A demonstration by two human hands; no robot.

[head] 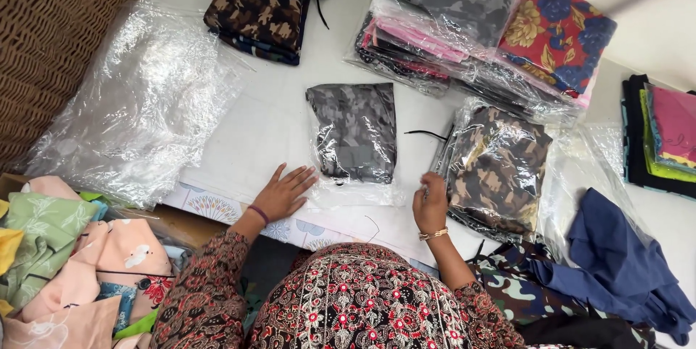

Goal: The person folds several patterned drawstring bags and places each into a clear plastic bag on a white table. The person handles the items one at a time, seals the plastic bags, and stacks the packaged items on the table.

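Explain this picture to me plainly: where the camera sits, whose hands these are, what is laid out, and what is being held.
There is no machine here. One camera is worn on a person's head and looks down at their own two bare hands over a white work surface.

The left hand lies flat, fingers touching the edge of a clear bag holding a folded grey camouflage garment. The right hand pinches the edge of a bagged brown camouflage garment; it seems closed on the plastic.

Around them lie a heap of empty clear bags, a stack of bagged garments, a loose blue cloth, a wicker basket and pastel fabrics.
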